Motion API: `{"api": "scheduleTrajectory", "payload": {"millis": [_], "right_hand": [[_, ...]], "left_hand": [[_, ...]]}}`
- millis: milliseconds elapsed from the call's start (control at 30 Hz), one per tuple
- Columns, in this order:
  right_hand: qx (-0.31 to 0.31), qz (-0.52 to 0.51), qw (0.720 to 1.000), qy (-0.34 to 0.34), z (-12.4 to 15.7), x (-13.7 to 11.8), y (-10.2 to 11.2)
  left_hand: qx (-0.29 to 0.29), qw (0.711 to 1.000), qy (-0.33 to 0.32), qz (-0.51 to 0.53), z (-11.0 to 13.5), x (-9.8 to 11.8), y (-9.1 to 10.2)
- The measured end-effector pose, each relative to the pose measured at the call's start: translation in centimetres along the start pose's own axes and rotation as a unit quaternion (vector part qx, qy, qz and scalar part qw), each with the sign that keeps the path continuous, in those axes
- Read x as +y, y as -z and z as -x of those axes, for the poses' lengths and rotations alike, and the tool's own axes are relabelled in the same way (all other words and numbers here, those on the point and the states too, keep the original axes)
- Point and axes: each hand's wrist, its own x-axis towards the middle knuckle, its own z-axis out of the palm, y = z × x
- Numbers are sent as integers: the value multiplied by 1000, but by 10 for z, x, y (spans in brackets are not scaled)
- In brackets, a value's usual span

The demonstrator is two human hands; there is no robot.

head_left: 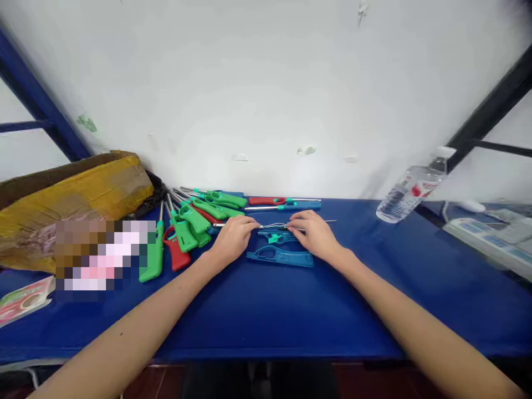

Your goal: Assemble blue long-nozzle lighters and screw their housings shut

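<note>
On the blue table (266,310) my left hand (233,238) and my right hand (313,234) rest close together, fingers pinched on a thin metal rod with a wire (274,225) stretched between them. Just under the rod lies a small teal trigger part (275,238). A translucent blue lighter shell (280,256) lies flat in front of my hands. To the left is a heap of long-nosed lighters, green ones (195,219) and red ones (177,255), metal tubes pointing away.
A torn cardboard box wrapped in yellow tape (70,199) lies at the left. A red and a blue lighter (285,204) lie by the wall. A plastic water bottle (409,191) lies at the right, with a white device (486,235) beyond it.
</note>
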Motion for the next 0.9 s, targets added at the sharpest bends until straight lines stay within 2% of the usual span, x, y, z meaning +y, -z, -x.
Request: {"api": "scheduleTrajectory", "payload": {"millis": [133, 367, 600, 800, 900], "right_hand": [[2, -21, 1000, 11, 2, 2, 6], [-44, -61, 996, 52, 4, 8, 15], [-65, -70, 993, 74, 4, 6, 13], [-56, -77, 991, 89, 5, -1, 22], [-67, -101, 987, 103, 6, -8, 31]], "left_hand": [[-3, 1000, -1, 2, 3, -1, 1], [8, 1000, -2, -2, 5, -1, 2], [32, 999, -11, 10, 4, 15, 19], [-5, 996, -75, 46, 8, 34, 30], [-15, 997, -68, 36, 9, 33, 29]]}}
